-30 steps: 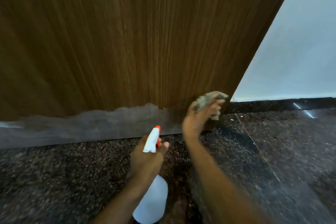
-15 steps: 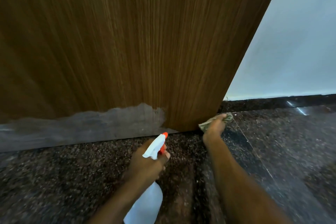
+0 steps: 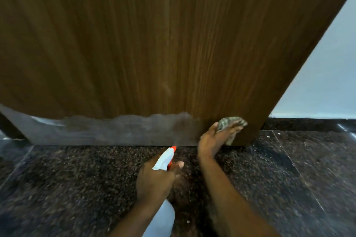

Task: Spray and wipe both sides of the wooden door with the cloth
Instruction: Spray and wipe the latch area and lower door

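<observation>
Flooring: dark speckled stone floor [image 3: 77, 179], running beneath everything I am watching through the head camera.

Item, nearest: spray bottle [image 3: 163, 160], with a white head, an orange nozzle and a pale body dropping out of view below. The left hand [image 3: 154, 181] is wrapping its neck, fingers curling close together around it and thumb showing on the right. The nozzle is pointing ahead of those fingers at the door's foot.

Item, next: right hand [image 3: 212, 139], working ahead and to the right of the left fingers. Its fingers are lying close together and curling over the cloth [image 3: 232, 122], pressing it against the door, with the thumb sitting at the wad's left edge. The cloth is mottled grey-green and bunched, and is peeking out above and below the fingers.

Item, farthest: wooden door [image 3: 154, 44], with brown vertical grain, filling the view beyond both hands. A ragged pale grey band [image 3: 115, 129] is running along its bottom, left of the right fingers. I cannot tell whether it is wear or residue. A pale wall [image 3: 327, 82] is showing past the door's edge, right of the fingers.

Progress, as I am judging it: the bottom right corner of this face is being wiped. The grey strip beside the cloth looks like what is left here. I am not seeing the other side, so I am counting it as unconfirmed.
</observation>
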Demonstrator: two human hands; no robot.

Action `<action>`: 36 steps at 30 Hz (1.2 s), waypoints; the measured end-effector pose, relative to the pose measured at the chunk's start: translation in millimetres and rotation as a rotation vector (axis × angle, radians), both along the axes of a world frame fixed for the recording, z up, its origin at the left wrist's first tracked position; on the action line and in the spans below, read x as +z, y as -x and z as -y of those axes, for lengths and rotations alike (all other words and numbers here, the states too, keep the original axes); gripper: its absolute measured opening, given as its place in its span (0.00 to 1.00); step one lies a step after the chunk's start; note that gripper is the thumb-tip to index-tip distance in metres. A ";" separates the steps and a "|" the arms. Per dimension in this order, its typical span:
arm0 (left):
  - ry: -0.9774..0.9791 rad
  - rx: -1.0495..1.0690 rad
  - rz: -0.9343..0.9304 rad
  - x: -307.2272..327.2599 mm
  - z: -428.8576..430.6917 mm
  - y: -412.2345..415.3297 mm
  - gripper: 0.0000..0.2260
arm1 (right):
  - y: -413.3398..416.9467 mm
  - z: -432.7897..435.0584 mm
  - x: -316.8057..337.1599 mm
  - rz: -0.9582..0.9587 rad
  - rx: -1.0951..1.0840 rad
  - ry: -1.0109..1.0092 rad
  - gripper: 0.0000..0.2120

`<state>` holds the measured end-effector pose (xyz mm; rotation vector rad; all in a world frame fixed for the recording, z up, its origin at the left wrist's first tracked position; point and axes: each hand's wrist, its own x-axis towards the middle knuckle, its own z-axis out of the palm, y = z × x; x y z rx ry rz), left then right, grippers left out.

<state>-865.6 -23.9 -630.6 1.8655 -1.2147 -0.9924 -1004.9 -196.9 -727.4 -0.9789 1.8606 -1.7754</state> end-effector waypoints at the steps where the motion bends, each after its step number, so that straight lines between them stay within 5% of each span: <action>1: -0.013 0.027 -0.030 -1.1 -2.1 -2.9 0.22 | 5.3 -19.5 29.1 -0.201 0.028 0.072 0.34; 3: -0.042 0.074 -0.145 -3.1 -4.5 -5.1 0.21 | 18.6 -27.5 59.0 -0.718 0.080 0.129 0.39; 6: -0.044 0.137 -0.384 -4.5 -7.9 -5.2 0.20 | 46.0 -23.7 35.4 -1.648 0.588 0.075 0.42; 8: -0.025 0.107 -0.400 -5.9 -8.3 -4.8 0.20 | 80.6 -27.1 24.3 -1.975 0.867 0.002 0.38; 11: -0.044 0.165 -0.418 -0.4 -5.3 -6.5 0.11 | 144.8 -19.7 16.7 -2.282 0.918 -0.003 0.38; 13: -0.065 0.190 -0.454 1.1 -3.8 -9.6 0.11 | 166.9 -23.3 33.5 -2.270 0.822 -0.104 0.37; 15: -0.076 0.185 -0.472 0.5 -4.5 -11.7 0.13 | 161.4 -27.5 44.9 -2.146 0.705 0.039 0.37; 20: -0.039 0.166 -0.431 -1.5 -8.3 -19.9 0.11 | 38.9 -21.1 49.2 -1.914 0.529 0.149 0.40; 24: -0.029 0.235 -0.458 2.8 -9.6 -28.6 0.05 | 18.1 -15.5 27.2 -2.351 0.847 0.079 0.30; 27: -0.044 0.238 -0.480 6.9 -9.4 -32.5 0.06 | 53.3 -19.4 19.3 -2.469 0.906 -0.032 0.30; 32: -0.021 0.227 -0.508 10.5 -11.3 -36.8 0.08 | 92.5 -26.8 47.4 -2.215 0.696 0.099 0.34; 36: 0.041 0.225 -0.478 12.2 -8.4 -43.9 0.08 | 13.8 -24.4 72.6 -1.998 0.480 0.166 0.35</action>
